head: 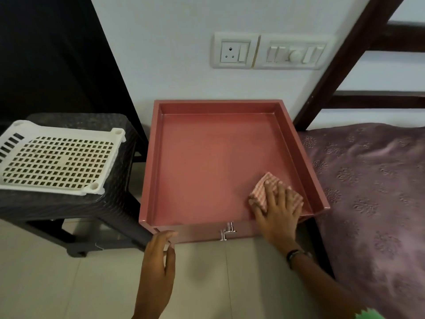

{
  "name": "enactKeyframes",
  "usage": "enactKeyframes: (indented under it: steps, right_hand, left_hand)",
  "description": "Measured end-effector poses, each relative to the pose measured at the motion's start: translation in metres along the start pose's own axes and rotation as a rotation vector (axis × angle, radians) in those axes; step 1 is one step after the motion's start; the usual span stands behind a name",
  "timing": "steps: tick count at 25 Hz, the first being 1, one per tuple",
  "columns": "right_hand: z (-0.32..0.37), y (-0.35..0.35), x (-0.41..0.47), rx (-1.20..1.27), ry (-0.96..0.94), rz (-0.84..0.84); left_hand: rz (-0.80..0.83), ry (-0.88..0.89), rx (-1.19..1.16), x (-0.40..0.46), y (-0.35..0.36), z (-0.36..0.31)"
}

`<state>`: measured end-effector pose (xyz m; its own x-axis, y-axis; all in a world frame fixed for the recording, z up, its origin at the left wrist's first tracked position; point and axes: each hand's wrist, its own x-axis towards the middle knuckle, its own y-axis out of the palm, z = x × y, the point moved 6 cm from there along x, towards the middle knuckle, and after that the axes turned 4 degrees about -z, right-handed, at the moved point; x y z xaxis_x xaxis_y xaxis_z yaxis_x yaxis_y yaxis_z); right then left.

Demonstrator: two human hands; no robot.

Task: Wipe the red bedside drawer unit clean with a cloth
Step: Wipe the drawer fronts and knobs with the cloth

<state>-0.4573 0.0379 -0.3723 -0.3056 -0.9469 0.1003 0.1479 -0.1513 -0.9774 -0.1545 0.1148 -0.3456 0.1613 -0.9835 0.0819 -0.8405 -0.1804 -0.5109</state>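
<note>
The red bedside drawer unit (202, 162) stands against the wall, seen from above, its top a shallow tray with raised rims. Two chrome handles (226, 231) show on its front. A folded red-and-white checked cloth (264, 188) lies on the top's near right corner. My right hand (278, 210) presses flat on the cloth, fingers spread over it. My left hand (158, 261) hovers just in front of the unit's near left corner, fingers loosely apart, holding nothing.
A dark woven plastic stool (76, 203) stands left of the unit with a white perforated tray (57, 157) on it. A bed with a purple cover (372, 192) is on the right. Wall sockets and switches (269, 51) sit above. Pale floor tiles lie in front.
</note>
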Motion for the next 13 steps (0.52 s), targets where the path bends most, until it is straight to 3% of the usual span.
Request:
enactKeyframes:
  steps: [2,6,10,12,13]
  right_hand:
    - [0.041,0.008,-0.022,0.064,-0.083,0.026]
    - [0.146,0.021,-0.072,0.103,-0.458,0.110]
    - [0.195,0.011,-0.089,0.224,-0.675,0.182]
    - [0.204,-0.002,-0.079,0.439,-0.646,0.317]
    - [0.206,-0.010,-0.071,0.570,-0.524,0.467]
  left_hand:
    - [-0.006,-0.091,-0.027,-0.004,0.001,0.004]
    - [-0.070,-0.258,-0.095,0.004,-0.010,0.005]
    - [-0.129,-0.409,-0.157,0.015,-0.029,0.001]
    - [-0.162,-0.483,-0.212,0.018,-0.045,-0.004]
    - [-0.181,-0.513,-0.235,0.021,-0.054,-0.008]
